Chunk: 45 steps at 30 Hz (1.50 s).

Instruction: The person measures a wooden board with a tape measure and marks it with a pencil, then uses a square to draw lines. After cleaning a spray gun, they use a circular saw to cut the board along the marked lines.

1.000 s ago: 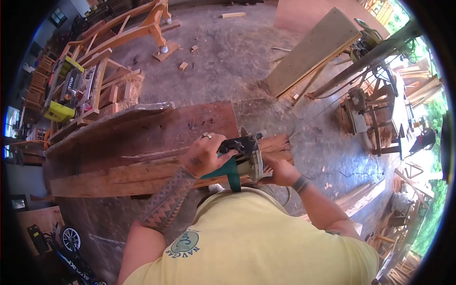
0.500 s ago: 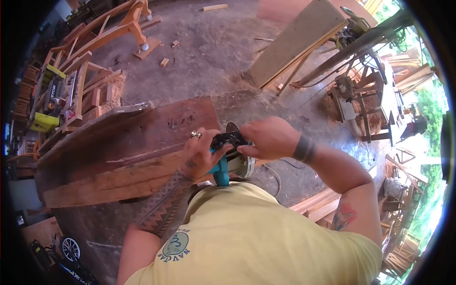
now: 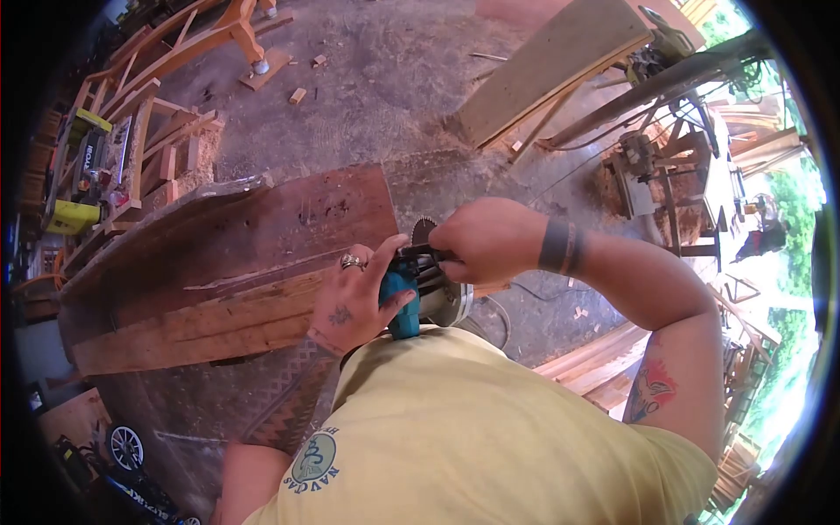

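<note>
A teal circular saw (image 3: 403, 306) rests against the front of my yellow shirt, its toothed round blade (image 3: 423, 231) pointing away from me. My left hand (image 3: 360, 289), with a ring on one finger, is wrapped round the saw's body from the left. On the right, my right hand (image 3: 490, 241) is closed beside the blade, its fingers on a dark part of the saw near the black handle. Its fingertips are partly hidden. Just left of the saw lies a long wooden beam (image 3: 201, 328) beside a wide reddish board (image 3: 341, 210).
A yellow-green tool (image 3: 79, 217) stands at the left by wooden frames (image 3: 162, 166). A large panel (image 3: 551, 70) leans at the upper right near a metal post (image 3: 656, 87). Planks (image 3: 599, 363) lie at the lower right, with a cable (image 3: 500, 324) on the floor.
My right hand has shifted slightly left over the saw and its elbow has moved outward. My left hand has slid a little down and left. The view has shifted slightly.
</note>
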Tool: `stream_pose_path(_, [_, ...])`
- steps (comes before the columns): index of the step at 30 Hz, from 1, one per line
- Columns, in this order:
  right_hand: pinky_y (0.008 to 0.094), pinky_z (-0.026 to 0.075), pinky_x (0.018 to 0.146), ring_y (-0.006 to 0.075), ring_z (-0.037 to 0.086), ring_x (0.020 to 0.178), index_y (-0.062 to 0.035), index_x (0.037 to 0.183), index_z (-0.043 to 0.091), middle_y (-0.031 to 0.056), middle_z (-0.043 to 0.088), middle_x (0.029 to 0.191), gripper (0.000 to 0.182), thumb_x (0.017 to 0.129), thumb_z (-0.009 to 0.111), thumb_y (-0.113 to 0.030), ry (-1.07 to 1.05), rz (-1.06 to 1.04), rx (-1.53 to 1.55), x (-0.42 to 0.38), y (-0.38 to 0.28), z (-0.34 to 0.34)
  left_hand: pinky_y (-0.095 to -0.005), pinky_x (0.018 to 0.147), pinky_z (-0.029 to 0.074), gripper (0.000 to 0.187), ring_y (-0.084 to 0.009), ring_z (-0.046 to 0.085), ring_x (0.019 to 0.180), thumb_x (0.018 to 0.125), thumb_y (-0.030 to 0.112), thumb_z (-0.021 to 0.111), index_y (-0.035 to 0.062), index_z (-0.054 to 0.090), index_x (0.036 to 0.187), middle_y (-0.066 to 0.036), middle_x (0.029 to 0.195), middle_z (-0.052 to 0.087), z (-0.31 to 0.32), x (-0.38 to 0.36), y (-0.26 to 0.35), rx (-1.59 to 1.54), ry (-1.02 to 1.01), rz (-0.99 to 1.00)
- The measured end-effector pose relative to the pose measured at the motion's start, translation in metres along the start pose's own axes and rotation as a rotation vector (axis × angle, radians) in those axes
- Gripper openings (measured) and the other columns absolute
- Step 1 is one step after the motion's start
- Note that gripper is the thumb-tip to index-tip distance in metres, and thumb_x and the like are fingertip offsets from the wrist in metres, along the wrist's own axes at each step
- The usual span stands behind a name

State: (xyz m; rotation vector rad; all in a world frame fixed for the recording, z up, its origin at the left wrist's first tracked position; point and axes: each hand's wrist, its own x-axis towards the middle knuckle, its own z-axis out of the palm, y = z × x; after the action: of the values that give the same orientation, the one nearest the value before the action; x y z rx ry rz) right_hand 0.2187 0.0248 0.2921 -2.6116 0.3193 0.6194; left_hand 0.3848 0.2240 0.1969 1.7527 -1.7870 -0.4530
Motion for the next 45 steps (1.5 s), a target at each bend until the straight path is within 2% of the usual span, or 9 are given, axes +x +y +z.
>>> stream_pose_path(9, [0.0523,0.058,0.082,0.0440,0.072,0.089,-0.0037,0.092,0.079,0.0230,0.074,0.091,0.026,0.076,0.071,-0.022,-0.224,-0.004,-0.051,0.007,0.008,-0.012,-0.0476,0.088,0.056,0.104,-0.0368,0.070,0.108,0.064,0.035,0.097,0.0129,0.045,0.151,-0.012,0.134,0.062,0.001,0.009,0.014,0.000,-0.080,0.046])
stream_pose_path(15, [0.0506,0.059,0.073,0.0377,0.075,0.085,-0.0106,0.089,0.079,0.0146,0.075,0.083,0.016,0.079,0.073,-0.022,-0.268,-0.078,-0.286,0.003,-0.003,-0.008,-0.0484,0.095,0.054,0.097,-0.0382,0.068,0.115,0.061,0.028,0.098,0.0106,0.049,0.143,-0.012,0.133,0.066,0.002,0.009,0.017,-0.021,-0.101,0.013])
stream_pose_path(18, [0.0467,0.059,0.068,0.0309,0.075,0.082,-0.0149,0.085,0.079,0.0082,0.074,0.078,0.010,0.080,0.072,-0.020,-0.104,-0.407,-0.532,-0.003,-0.001,0.010,-0.0471,0.094,0.054,0.098,-0.0368,0.068,0.115,0.061,0.028,0.098,0.0093,0.049,0.145,-0.013,0.135,0.066,0.000,0.009,0.015,0.010,-0.102,0.045])
stream_pose_path(21, [0.0448,0.059,0.066,0.0257,0.075,0.081,-0.0159,0.082,0.077,0.0047,0.072,0.078,0.008,0.080,0.072,-0.022,-0.183,-0.520,-0.598,-0.005,-0.005,0.011,-0.0463,0.095,0.054,0.099,-0.0355,0.069,0.113,0.063,0.027,0.097,0.0108,0.049,0.147,-0.013,0.139,0.065,0.002,0.005,0.010,-0.073,-0.121,0.106])
stream_pose_path(30, [0.0497,0.058,0.069,0.0368,0.073,0.081,-0.0054,0.088,0.072,0.0148,0.072,0.085,0.043,0.099,0.064,-0.046,0.290,-0.189,0.028,-0.015,-0.011,0.042,-0.0436,0.099,0.058,0.083,-0.0335,0.073,0.116,0.072,0.017,0.092,0.0121,0.056,0.147,-0.014,0.131,0.072,-0.021,-0.024,-0.018,-0.338,-0.202,-0.127])
stream_pose_path(34, [0.0454,0.059,0.070,0.0335,0.073,0.077,-0.0057,0.087,0.069,0.0135,0.071,0.082,0.034,0.096,0.066,-0.039,0.280,-0.112,0.057,-0.012,-0.027,0.043,-0.0432,0.099,0.058,0.084,-0.0341,0.073,0.118,0.072,0.017,0.094,0.0130,0.057,0.147,-0.015,0.133,0.072,-0.013,-0.031,-0.027,-0.304,-0.182,-0.138])
stream_pose_path(40, [0.0431,0.056,0.067,0.0270,0.068,0.081,-0.0113,0.088,0.064,0.0066,0.063,0.086,0.013,0.089,0.065,-0.024,0.358,-0.472,0.003,0.000,-0.020,0.053,-0.0429,0.099,0.057,0.083,-0.0340,0.073,0.118,0.071,0.019,0.096,0.0118,0.057,0.144,-0.016,0.136,0.071,-0.007,-0.039,-0.035,-0.213,-0.121,0.002])
stream_pose_path(43, [0.0428,0.054,0.072,0.0259,0.066,0.086,-0.0129,0.091,0.064,0.0039,0.061,0.089,0.012,0.090,0.064,-0.024,0.399,-0.814,-0.178,0.007,-0.007,0.041,-0.0421,0.099,0.056,0.083,-0.0334,0.072,0.119,0.071,0.020,0.097,0.0111,0.058,0.143,-0.016,0.138,0.070,-0.007,-0.046,-0.038,-0.197,-0.110,0.007])
stream_pose_path(45, [0.0426,0.053,0.075,0.0268,0.064,0.086,-0.0138,0.094,0.065,0.0039,0.060,0.090,0.011,0.090,0.067,-0.025,0.430,-0.788,-0.118,0.003,-0.003,0.031,-0.0419,0.099,0.056,0.083,-0.0335,0.072,0.121,0.071,0.022,0.098,0.0110,0.058,0.142,-0.016,0.140,0.069,-0.007,-0.048,-0.041,-0.207,-0.111,0.008])
